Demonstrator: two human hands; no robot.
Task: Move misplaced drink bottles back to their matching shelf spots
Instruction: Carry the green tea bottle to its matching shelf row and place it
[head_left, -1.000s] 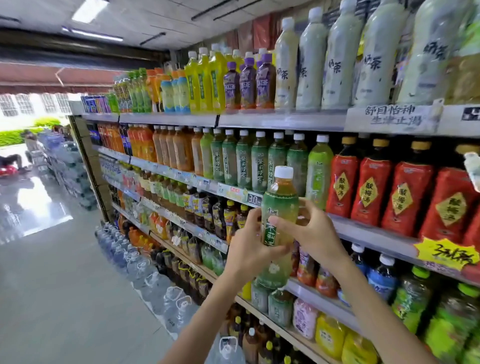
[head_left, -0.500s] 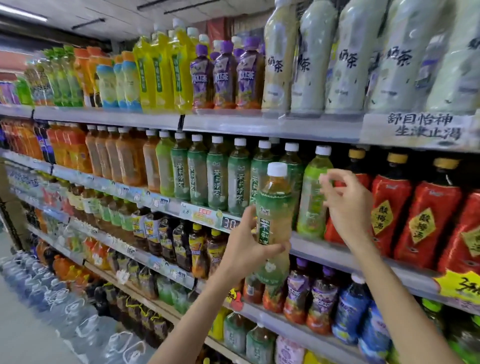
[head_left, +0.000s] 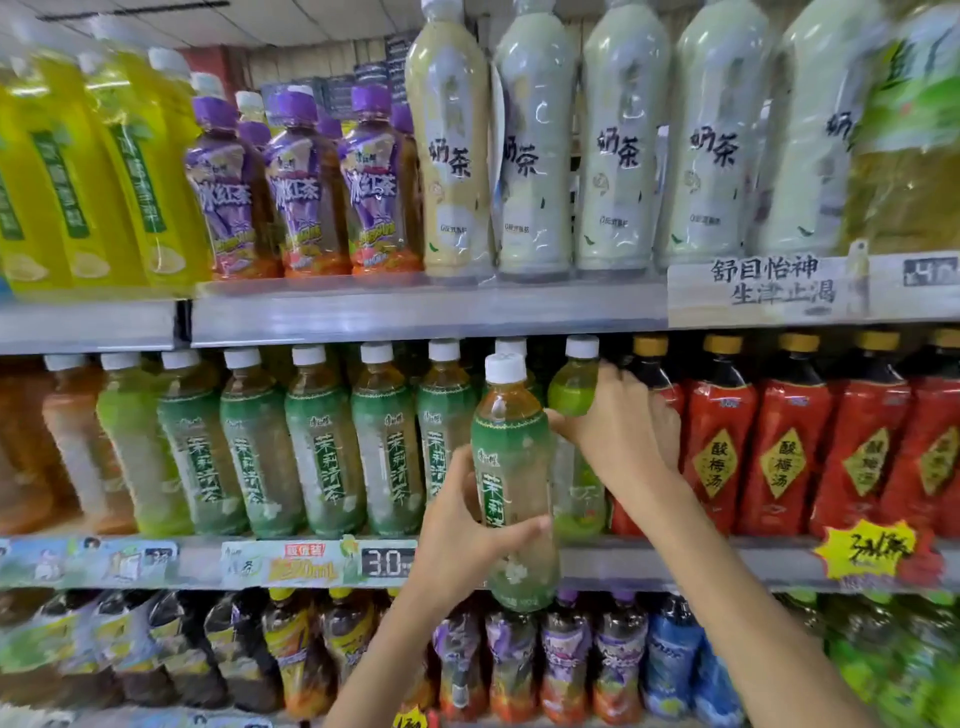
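Now gripping green-label tea bottle (head_left: 514, 483) in left hand (head_left: 462, 530), just beside it right hand (head_left: 618, 431) closed round light-green bottle (head_left: 574, 395).

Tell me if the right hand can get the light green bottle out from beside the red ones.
Probably yes: the right hand is already on the light green bottle, and nothing stands before it except the held jasmine tea bottle, slightly to the left.

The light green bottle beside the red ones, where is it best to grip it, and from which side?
Grip the light green bottle at its shoulder below the white cap, from the front. It stands upright, red bottles crowd its right, and the right hand is already there.
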